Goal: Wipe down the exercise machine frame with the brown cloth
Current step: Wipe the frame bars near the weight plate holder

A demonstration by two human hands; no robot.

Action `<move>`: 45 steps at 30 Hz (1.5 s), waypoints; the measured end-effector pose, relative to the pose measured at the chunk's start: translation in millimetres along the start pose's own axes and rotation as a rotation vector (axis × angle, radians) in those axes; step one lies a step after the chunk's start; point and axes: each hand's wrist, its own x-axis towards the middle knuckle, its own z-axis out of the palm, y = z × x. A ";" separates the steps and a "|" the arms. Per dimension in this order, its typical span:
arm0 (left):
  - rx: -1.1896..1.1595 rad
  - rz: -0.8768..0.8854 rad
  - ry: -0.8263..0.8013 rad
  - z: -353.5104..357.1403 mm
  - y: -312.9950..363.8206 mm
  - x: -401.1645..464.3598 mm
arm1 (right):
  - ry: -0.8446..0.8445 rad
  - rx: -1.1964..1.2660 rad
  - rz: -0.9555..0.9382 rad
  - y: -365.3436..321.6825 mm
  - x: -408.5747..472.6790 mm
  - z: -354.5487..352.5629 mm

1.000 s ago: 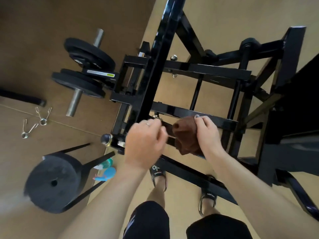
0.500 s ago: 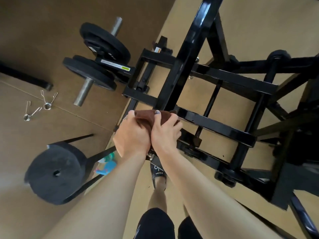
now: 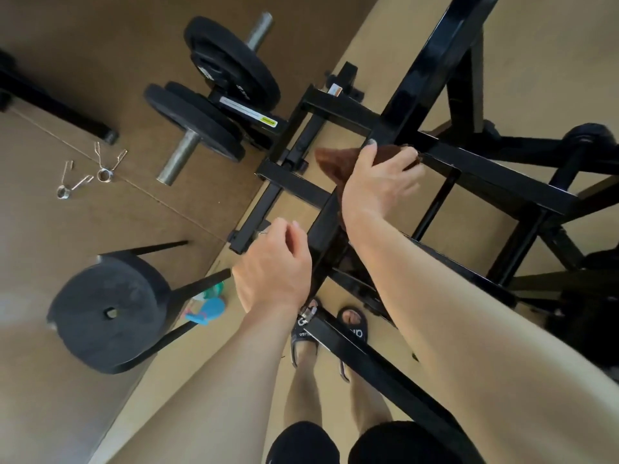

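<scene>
The black steel frame (image 3: 495, 175) of the exercise machine fills the right half of the view, its long upright bar running up toward the top right. My right hand (image 3: 378, 182) grips the brown cloth (image 3: 335, 162) and holds it against the upright bar where it meets a crossbar. A corner of the cloth sticks out to the left of the hand. My left hand (image 3: 273, 266) hovers lower and to the left, beside the frame, fingers loosely curled and holding nothing.
Black weight plates on a steel bar (image 3: 214, 95) sit at the frame's left end. A stack of plates (image 3: 107, 313) leans on a stand at lower left. Two spring collars (image 3: 90, 172) lie on the floor. A blue-green item (image 3: 207, 306) lies near my sandalled feet (image 3: 331, 333).
My left hand has let go of the cloth and dropped down and left. My right hand has carried the cloth up along the upright bar.
</scene>
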 end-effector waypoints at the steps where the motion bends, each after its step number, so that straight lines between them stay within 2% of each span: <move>1: -0.004 0.000 -0.001 -0.9 0.7 -0.4 | -0.009 0.018 -0.044 5.7 -11.4 0.3; 6: -0.011 -0.035 0.013 -5.1 3.7 0.9 | -0.207 0.121 -0.126 48.2 -104.2 -9.3; 10: -0.032 -0.020 -0.002 -2.7 3.3 1.5 | -0.345 0.077 -0.203 59.7 -97.8 -26.1; 14: -0.016 -0.028 -0.016 -1.5 2.8 2.1 | -0.575 0.109 0.058 59.0 -105.1 -39.1; 18: -0.006 -0.031 -0.004 -2.4 3.5 0.7 | -0.705 0.164 0.324 61.8 -117.3 -37.8; 23: -0.002 -0.034 -0.004 -1.0 3.0 1.3 | -0.861 0.174 0.517 59.6 -113.3 -29.8; 25: 0.001 -0.045 -0.013 -0.2 2.3 1.4 | -0.849 0.251 0.513 60.4 -115.5 -29.0; 29: 0.017 -0.067 -0.030 -0.6 2.1 2.2 | -0.796 0.246 0.432 61.9 -112.5 -29.4; 39: 0.037 -0.044 -0.050 -1.9 2.2 1.7 | -0.694 -0.068 0.130 59.2 -104.9 -38.6; 42: 0.050 -0.047 -0.072 -3.0 2.0 3.2 | -0.622 -0.061 0.083 50.8 -90.5 -39.1; 45: 0.051 -0.060 -0.095 -5.8 4.2 3.3 | -0.525 0.046 0.081 33.3 -43.8 -33.7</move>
